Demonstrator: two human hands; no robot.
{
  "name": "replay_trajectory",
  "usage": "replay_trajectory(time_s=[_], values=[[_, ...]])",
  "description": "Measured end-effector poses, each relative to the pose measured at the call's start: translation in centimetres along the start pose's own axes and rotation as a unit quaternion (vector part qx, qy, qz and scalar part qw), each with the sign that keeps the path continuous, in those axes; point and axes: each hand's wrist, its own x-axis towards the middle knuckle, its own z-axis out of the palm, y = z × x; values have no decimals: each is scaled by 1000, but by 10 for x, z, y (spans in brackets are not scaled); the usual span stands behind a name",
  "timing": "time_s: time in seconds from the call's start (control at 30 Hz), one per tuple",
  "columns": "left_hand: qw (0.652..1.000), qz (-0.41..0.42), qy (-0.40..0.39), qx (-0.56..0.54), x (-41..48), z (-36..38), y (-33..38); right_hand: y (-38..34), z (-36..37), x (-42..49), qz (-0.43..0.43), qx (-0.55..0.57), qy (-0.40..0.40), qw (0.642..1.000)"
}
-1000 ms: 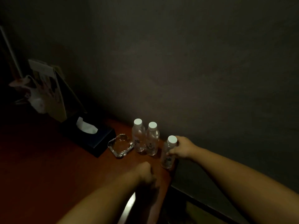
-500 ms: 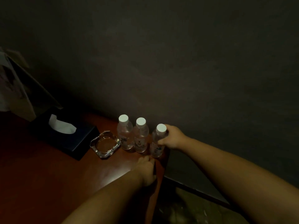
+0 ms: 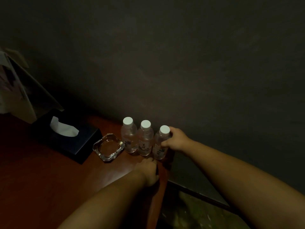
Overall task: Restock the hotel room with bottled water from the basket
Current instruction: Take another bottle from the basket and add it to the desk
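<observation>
Three clear water bottles with white caps stand in a row on a reddish wooden table (image 3: 49, 179), close to the dark wall. The left bottle (image 3: 129, 135) and middle bottle (image 3: 145, 138) stand free. My right hand (image 3: 175, 140) grips the right bottle (image 3: 160, 143) near its neck, at the table's right corner. My left hand (image 3: 148, 171) rests on the table just in front of the row, fingers curled, its tips near the bottles' bases. No basket is in view.
A glass ashtray (image 3: 108, 147) sits left of the bottles. A dark tissue box (image 3: 66, 133) lies further left, with a standing card or folder (image 3: 18, 90) behind it. The table's right edge drops to a floor (image 3: 198, 215).
My right hand has slid the third bottle back and left into line with the other two. My left hand has moved forward toward the bottles. The view has shifted right.
</observation>
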Motion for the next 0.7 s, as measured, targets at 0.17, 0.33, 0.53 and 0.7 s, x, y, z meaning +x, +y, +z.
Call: replay_trajectory(time_s=[0.17,0.33,0.53,0.7], values=[[999,-15,-25,13,-14,-13,1,5,-4,-13,0,-23,10,1000],[999,-24,-21,26,-29,-37,19,27,-20,-44,44,-115,-8,992],[997,13,-58,44,-34,-43,105,86,-65,-118,43,-192,47,979],[992,81,-18,99,-47,-26,221,167,-115,-212,81,-275,110,952]])
